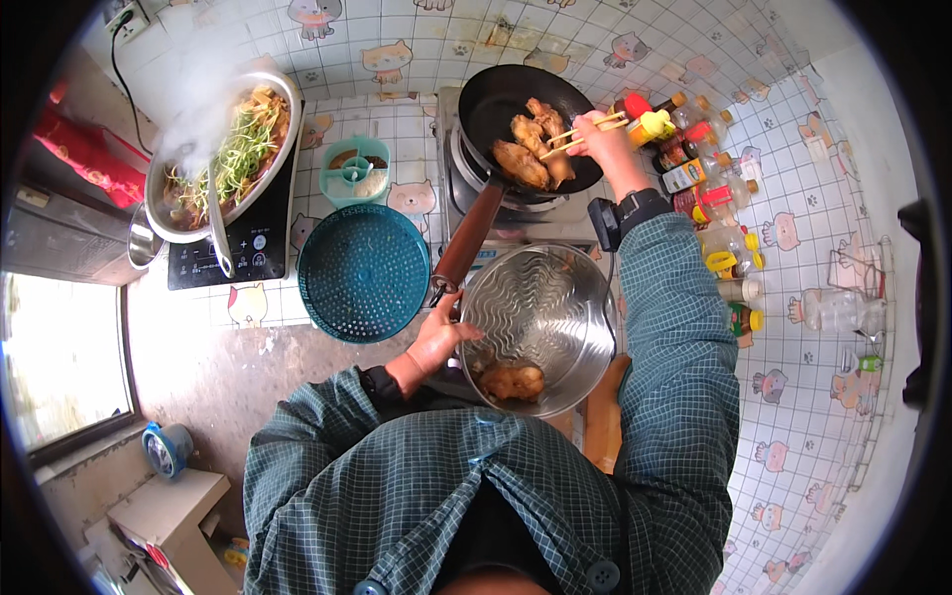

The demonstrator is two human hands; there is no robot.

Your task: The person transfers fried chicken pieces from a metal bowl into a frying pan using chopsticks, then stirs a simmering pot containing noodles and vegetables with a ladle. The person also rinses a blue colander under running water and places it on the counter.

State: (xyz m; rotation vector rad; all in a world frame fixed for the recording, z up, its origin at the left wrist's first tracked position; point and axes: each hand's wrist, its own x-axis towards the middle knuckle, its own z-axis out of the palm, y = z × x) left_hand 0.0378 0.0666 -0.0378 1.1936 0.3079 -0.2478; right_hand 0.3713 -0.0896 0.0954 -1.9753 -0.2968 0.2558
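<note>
My right hand (pixel 609 145) grips a pair of wooden chopsticks (pixel 567 141), whose tips touch browned pieces of meat (pixel 523 165) in a black wok (pixel 488 97). The wok sits on a stove, its brown wooden handle (pixel 470 238) slanting toward me. Below it is a shiny steel basin (pixel 543 297) with one browned lump of meat (pixel 512 381) inside. Closed around the basin's left rim is my left hand (pixel 436 337), thumb over the edge, close to the end of the wok handle. How its other fingers lie under the rim is hidden.
A teal colander (pixel 364 274) and a divided seasoning box (pixel 355 171) stand left of the stove. Further left, a large steaming pan (pixel 161 206) of greens with a ladle (pixel 217 223) sits on an induction cooker (pixel 260 260). Several sauce bottles (pixel 694 174) line the right wall.
</note>
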